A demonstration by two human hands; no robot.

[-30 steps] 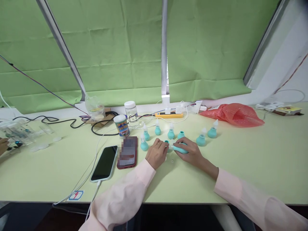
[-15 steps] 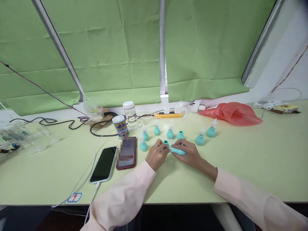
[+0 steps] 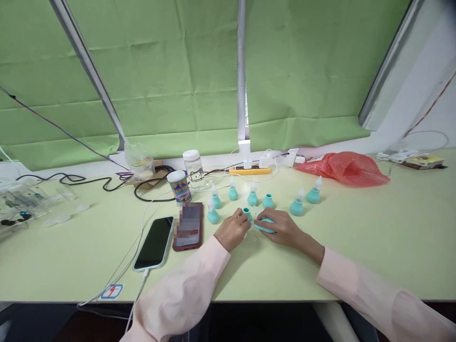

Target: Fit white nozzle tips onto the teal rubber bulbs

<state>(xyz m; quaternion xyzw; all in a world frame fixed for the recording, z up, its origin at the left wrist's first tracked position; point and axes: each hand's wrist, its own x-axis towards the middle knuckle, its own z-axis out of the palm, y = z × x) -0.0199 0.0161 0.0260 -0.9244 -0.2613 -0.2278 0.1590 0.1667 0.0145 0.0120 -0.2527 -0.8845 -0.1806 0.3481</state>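
My right hand (image 3: 281, 227) is closed around a teal squeeze bulb (image 3: 266, 225), which lies on its side with its neck toward the left. At that neck, my left hand (image 3: 233, 231) pinches a small clear plastic tip (image 3: 252, 225), mostly hidden by the fingers. Just behind my fingertips stands an open-topped teal bulb (image 3: 247, 213). Another uncapped bulb (image 3: 268, 201) is farther back. Several bulbs with clear nozzles stand around, such as one at the left (image 3: 213, 213) and one at the right (image 3: 297, 204). A tiny clear piece (image 3: 255, 239) lies in front of my hands.
Left of my hands lie a red-cased phone (image 3: 188, 227) and a dark-screened phone (image 3: 154, 243) on a white cable. Behind are a printed can (image 3: 180, 186), a clear jar (image 3: 194, 170), a yellow power strip (image 3: 250, 170) and a red bubble-wrap bag (image 3: 344, 167).
My two hands have drawn slightly closer, and the right hand's fingers now cover more of the bulb. The view has shifted a little; the standing bulbs stay put.
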